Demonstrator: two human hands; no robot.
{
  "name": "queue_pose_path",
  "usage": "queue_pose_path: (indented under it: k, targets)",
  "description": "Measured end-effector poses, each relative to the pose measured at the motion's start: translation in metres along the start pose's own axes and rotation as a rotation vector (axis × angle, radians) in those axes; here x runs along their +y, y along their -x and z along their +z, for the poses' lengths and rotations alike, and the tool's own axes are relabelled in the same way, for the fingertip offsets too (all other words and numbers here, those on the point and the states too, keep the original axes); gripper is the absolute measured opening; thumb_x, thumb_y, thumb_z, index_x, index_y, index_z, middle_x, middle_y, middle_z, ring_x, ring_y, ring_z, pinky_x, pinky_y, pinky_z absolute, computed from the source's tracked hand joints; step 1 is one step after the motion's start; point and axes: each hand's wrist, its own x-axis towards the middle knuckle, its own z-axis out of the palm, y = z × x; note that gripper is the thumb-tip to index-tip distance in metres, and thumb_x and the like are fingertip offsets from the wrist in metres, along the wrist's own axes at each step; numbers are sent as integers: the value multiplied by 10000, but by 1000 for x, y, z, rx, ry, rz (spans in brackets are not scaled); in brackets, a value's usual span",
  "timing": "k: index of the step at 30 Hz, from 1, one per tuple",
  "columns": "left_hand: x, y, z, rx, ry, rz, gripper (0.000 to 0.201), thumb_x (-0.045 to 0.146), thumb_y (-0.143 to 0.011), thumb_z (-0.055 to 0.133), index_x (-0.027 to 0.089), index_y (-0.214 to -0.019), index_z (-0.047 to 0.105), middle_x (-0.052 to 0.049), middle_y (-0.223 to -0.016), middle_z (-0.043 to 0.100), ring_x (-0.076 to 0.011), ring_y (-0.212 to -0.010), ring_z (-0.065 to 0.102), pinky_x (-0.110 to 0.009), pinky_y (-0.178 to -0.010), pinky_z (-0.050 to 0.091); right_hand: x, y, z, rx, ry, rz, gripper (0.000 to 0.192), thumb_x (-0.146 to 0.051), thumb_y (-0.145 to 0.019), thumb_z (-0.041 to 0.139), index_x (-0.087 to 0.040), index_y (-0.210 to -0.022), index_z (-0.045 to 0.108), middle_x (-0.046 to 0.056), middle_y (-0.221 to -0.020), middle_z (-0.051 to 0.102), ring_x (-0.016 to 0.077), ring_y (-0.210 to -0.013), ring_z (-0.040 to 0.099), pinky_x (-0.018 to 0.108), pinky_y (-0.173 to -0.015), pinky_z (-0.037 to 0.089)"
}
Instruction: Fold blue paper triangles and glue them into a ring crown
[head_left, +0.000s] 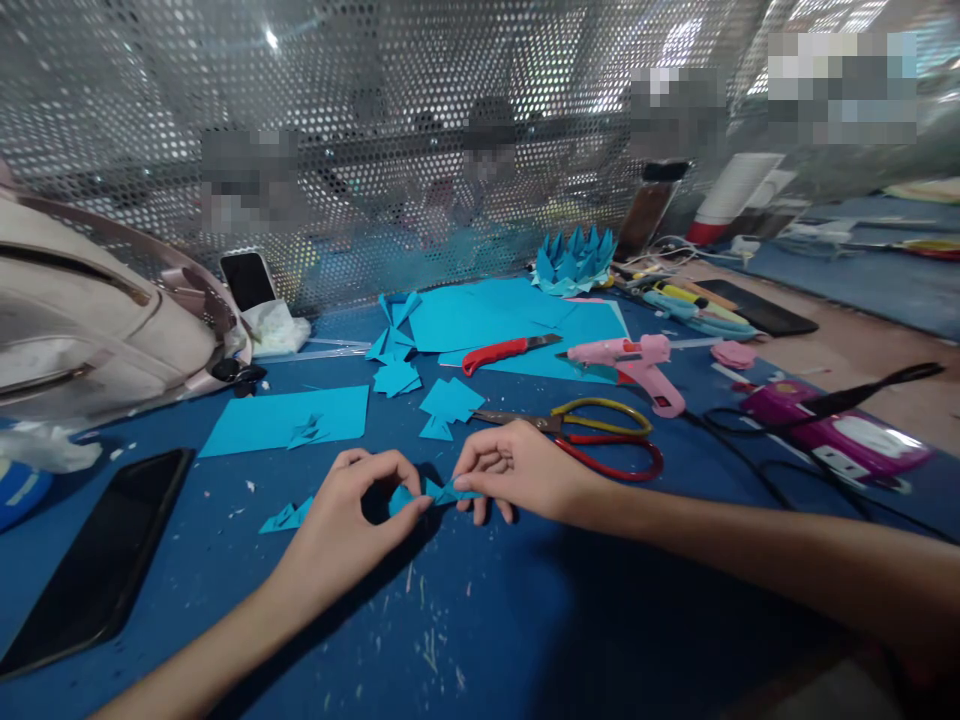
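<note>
Between my two hands is a small piece of folded blue paper (pixel 440 493), held just above the blue table. My left hand (pixel 379 495) pinches its left side between thumb and fingertips. On the other side, the thumb and index finger of my right hand (pixel 517 470) close on its right end, the other fingers curled loosely below. Part of the paper is hidden by my fingers. A folded blue paper piece (pixel 287 515) lies left of my left hand. Just beyond my right hand are small blue paper squares (pixel 450 403) and scissors (pixel 600 420) with yellow and red handles.
A pink glue gun (pixel 637 365) and a red-handled knife (pixel 510 352) lie further back, near blue sheets (pixel 480 310) and a spiky blue paper model (pixel 574 262). A black phone (pixel 105 550) is at left, a pale bag (pixel 97 300) behind it. Black cords (pixel 750 470) cross the right side.
</note>
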Motion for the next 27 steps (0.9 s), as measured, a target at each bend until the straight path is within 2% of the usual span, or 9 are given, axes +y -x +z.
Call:
queue_pose_path:
  k: [6, 13, 27]
  targets:
    - [0, -2, -2, -25, 66, -64, 119, 274, -864, 602, 230, -754, 611, -8, -789, 697, -213, -790, 618, -364, -705, 490, 0, 1, 2, 6, 9, -14, 185, -295, -766, 707, -138, -736, 613, 48, -655, 715, 126, -509, 670, 154, -366, 435]
    - [1, -7, -5, -126, 217, -122, 138, 261, -849, 580, 210, -722, 581, 3, -725, 665, -170, -698, 611, -303, -642, 463, 2, 4, 3, 30, 83, -100, 183, -314, -794, 692, -143, -753, 643, 53, -681, 720, 138, -548, 687, 156, -369, 445]
    - [2, -8, -6, -145, 308, -200, 164, 313, -831, 587, 200, -712, 583, 0, -725, 650, -170, -702, 593, -294, -655, 426, 1, 5, 6, 31, 85, -126, 183, -308, -807, 687, -136, -757, 648, 57, -681, 721, 141, -546, 690, 149, -361, 441]
